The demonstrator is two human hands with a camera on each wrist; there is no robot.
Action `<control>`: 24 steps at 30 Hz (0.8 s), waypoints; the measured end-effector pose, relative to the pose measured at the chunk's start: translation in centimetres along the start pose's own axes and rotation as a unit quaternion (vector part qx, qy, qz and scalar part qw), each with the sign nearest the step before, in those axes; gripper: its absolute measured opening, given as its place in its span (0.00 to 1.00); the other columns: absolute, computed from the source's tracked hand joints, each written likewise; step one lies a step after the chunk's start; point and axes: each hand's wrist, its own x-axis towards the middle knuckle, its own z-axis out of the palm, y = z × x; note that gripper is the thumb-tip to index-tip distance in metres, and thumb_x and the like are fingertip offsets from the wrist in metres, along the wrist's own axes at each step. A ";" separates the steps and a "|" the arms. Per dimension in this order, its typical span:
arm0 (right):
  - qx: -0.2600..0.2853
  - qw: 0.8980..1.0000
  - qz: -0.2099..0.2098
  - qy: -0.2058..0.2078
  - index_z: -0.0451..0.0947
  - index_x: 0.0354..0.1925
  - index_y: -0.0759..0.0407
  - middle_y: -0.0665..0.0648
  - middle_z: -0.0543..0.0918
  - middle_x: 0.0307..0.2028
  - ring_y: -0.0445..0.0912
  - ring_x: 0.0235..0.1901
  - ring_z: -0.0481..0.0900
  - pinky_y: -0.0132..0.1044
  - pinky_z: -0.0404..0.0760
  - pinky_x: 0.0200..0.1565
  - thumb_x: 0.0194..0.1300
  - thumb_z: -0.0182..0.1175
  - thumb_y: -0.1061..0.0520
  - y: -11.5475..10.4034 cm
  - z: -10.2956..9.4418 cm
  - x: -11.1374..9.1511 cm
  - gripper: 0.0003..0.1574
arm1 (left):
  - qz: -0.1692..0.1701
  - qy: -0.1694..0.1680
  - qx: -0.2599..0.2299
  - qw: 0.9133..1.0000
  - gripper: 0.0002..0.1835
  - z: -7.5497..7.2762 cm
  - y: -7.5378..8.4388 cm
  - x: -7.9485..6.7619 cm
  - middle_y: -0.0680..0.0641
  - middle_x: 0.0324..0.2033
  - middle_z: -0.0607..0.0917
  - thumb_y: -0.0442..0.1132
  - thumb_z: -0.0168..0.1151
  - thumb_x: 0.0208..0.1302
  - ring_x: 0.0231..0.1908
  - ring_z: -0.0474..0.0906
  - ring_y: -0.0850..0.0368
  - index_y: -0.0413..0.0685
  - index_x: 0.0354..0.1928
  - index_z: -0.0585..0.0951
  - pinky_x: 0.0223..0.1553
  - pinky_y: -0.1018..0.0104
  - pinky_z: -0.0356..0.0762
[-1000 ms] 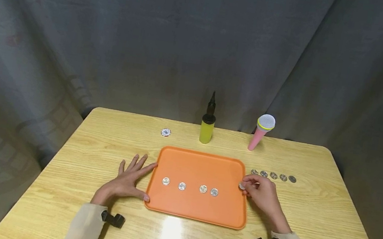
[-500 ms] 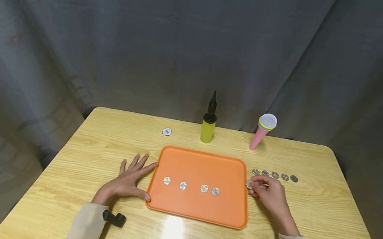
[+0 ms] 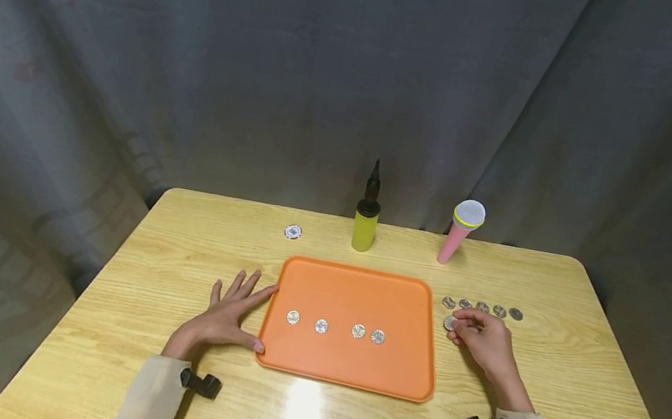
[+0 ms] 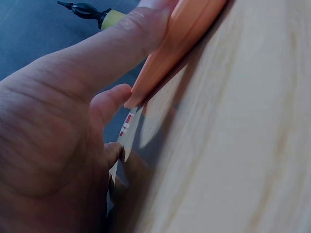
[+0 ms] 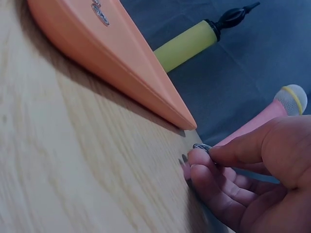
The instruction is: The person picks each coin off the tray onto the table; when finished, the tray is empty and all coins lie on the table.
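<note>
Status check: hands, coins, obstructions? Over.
Left hand touching orange tray. Right hand pinching a coin, right of tray. Four coins on tray; five-coin row just beyond right hand. No visible obstruction.

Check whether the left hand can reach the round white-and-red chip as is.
Likely yes: the left hand only touches the orange rectangular tray, and nothing visible stands between that hand and the chip.

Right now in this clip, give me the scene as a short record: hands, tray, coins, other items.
Left hand: spread, thumb and index finger touching the tray's left edge
Right hand: pinching a coin just right of the tray
Tray: orange, holding four coins
Coin row: five, on the table beyond the right hand
Behind tray, left to right: chip, pump, pink microphone
</note>
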 end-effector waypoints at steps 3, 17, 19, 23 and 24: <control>-0.011 1.000 0.002 0.003 0.80 0.46 0.78 0.66 0.86 0.31 0.33 0.23 0.84 0.26 0.85 0.29 0.65 0.59 0.71 0.2 0.1 0.0 0.12 | 0.000 0.001 -0.003 1.000 0.63 0.0 0.0 0.0 0.34 0.80 0.42 0.64 0.80 0.40 0.78 0.29 0.26 0.60 0.79 0.57 0.67 0.20 0.20; -0.137 0.988 -0.045 0.046 0.84 0.40 0.69 0.62 0.87 0.29 0.33 0.22 0.77 0.24 0.75 0.27 0.61 0.65 0.66 0.4 0.5 0.2 0.08 | -0.002 0.000 -0.002 1.000 0.63 0.1 -0.1 0.0 0.34 0.80 0.42 0.63 0.80 0.40 0.78 0.29 0.26 0.60 0.79 0.57 0.67 0.20 0.19; -0.155 0.985 -0.056 0.057 0.85 0.39 0.68 0.62 0.87 0.28 0.33 0.23 0.76 0.25 0.74 0.27 0.61 0.66 0.66 0.5 0.6 0.2 0.07 | -0.002 0.000 -0.004 1.000 0.63 0.0 -0.1 0.0 0.34 0.80 0.42 0.63 0.80 0.39 0.78 0.29 0.26 0.60 0.79 0.57 0.67 0.20 0.19; -0.179 0.978 -0.078 0.078 0.85 0.37 0.66 0.59 0.87 0.27 0.33 0.24 0.74 0.26 0.73 0.27 0.59 0.68 0.65 0.6 0.9 0.3 0.06 | 0.001 0.001 -0.006 1.000 0.63 0.0 -0.1 0.0 0.34 0.80 0.42 0.63 0.80 0.39 0.78 0.30 0.25 0.59 0.79 0.57 0.67 0.20 0.20; -0.183 0.976 -0.083 0.082 0.85 0.37 0.66 0.59 0.86 0.27 0.33 0.24 0.73 0.26 0.73 0.27 0.59 0.68 0.65 0.6 1.0 0.3 0.06 | 0.001 0.002 -0.006 1.000 0.63 0.0 -0.1 0.0 0.33 0.80 0.42 0.63 0.80 0.39 0.77 0.30 0.25 0.59 0.79 0.57 0.67 0.20 0.20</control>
